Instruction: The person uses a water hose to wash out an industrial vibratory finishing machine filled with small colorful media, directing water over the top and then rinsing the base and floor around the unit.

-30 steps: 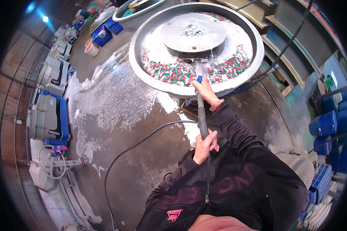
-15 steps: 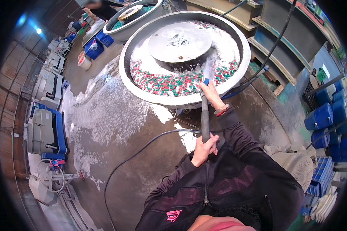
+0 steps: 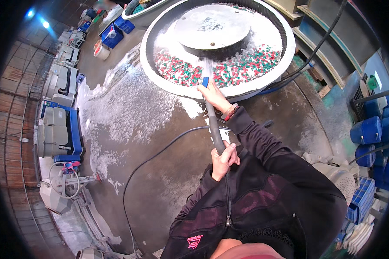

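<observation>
Both my hands are closed round a thick grey hose (image 3: 213,119) with a blue nozzle (image 3: 205,81) at its far end. My right hand (image 3: 216,97) grips it just behind the nozzle, over the rim of a large round tub (image 3: 285,43). Lower down, close to my body, my left hand (image 3: 223,160) wraps the hose. Water sprays from the nozzle into the tub. Red, green and white small pieces (image 3: 246,65) lie there among white foam, around a round grey centre lid (image 3: 212,26) that is wet on top.
Foam (image 3: 129,108) covers wet floor left of the tub. A thin black hose (image 3: 147,162) curves across the floor. Grey machines (image 3: 56,134) line the left side; blue bins (image 3: 112,38) and a white bucket (image 3: 101,52) stand farther back. Blue barrels (image 3: 365,131) are at the right.
The nozzle and my right hand have swung left along the tub's near side, so the spray lands farther left. The view has shifted, and the far person is mostly out of it.
</observation>
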### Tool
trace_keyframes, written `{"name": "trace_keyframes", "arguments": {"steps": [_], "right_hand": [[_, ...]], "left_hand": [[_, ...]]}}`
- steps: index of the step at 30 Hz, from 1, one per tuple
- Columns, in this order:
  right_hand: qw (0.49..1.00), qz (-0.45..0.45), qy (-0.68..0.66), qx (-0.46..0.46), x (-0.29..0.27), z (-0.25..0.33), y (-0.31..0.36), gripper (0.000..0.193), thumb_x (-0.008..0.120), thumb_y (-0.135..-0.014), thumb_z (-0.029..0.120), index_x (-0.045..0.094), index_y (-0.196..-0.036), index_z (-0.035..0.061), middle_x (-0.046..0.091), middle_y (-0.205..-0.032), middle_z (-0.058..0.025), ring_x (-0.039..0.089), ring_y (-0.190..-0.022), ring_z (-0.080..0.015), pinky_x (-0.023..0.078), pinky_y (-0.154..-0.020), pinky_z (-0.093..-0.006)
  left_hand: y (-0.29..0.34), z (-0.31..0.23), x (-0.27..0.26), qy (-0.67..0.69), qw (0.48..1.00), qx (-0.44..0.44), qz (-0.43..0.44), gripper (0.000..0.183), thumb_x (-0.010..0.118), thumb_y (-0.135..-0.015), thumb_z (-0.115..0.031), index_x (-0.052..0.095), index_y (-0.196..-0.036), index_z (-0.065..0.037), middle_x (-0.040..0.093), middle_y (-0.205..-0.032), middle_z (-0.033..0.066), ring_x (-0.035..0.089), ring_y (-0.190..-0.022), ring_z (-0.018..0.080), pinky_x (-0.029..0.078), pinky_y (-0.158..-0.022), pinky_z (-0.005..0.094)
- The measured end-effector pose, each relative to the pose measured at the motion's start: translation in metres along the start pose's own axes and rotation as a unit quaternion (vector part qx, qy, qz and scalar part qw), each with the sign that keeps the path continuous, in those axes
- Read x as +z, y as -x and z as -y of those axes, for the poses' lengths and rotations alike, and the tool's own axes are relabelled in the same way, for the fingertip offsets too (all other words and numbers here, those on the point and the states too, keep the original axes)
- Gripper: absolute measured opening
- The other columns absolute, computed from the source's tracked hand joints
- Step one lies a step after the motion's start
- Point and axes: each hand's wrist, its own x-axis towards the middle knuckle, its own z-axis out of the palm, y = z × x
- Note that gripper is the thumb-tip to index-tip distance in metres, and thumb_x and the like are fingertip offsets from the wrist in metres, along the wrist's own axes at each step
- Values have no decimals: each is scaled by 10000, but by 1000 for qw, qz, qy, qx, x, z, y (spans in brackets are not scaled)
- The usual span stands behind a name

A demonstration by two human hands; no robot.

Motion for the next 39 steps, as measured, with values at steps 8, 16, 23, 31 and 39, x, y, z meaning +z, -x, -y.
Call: {"name": "trace_keyframes", "arguments": {"steps": [8, 16, 23, 31, 39], "right_hand": [[999, -24, -34, 15, -7, -16, 5, 410, 545, -767, 332, 510, -911, -50, 490, -911, -220, 498, -893, -330, 393, -799, -388], [996, -78, 16, 41, -69, -28, 6, 464, 530, -748, 347, 450, -899, -85, 510, -775, -163, 543, -660, -245, 450, -631, -360], [985, -154, -65, 50, -91, -12, 16, 343, 544, -774, 321, 483, -844, -10, 518, -706, -60, 507, -643, -166, 418, -593, -323], [985, 0, -96, 141, -49, -33, -7, 384, 579, -744, 339, 438, -974, 66, 451, -766, -48, 499, -622, -159, 460, -444, -312], [991, 106, 7, 75, 16, 17, -3, 447, 566, -765, 325, 413, -1043, 10, 500, -869, -96, 510, -759, -192, 440, -680, -324]], "left_hand": [[-1, -6, -7, 1, 999, -32, 6, 257, 475, -875, -86, 401, -633, -42, 374, -431, 25, 392, -369, 117, 424, -402, 279], [-15, 4, 7, -30, 993, -84, 78, 233, 508, -865, -106, 408, -662, -48, 378, -423, 19, 375, -351, 96, 421, -391, 263], [-17, 1, 21, -74, 986, -108, 98, 225, 519, -853, -121, 412, -667, -52, 363, -424, 3, 363, -350, 95, 405, -384, 264], [-8, 1, 12, -24, 996, -78, 34, 206, 546, -845, -132, 430, -691, -58, 376, -437, 1, 364, -348, 83, 415, -390, 262], [4, 4, -8, -1, 1000, 2, -24, 240, 500, -857, -96, 399, -643, -49, 361, -419, 17, 385, -359, 119, 415, -400, 280]]}}
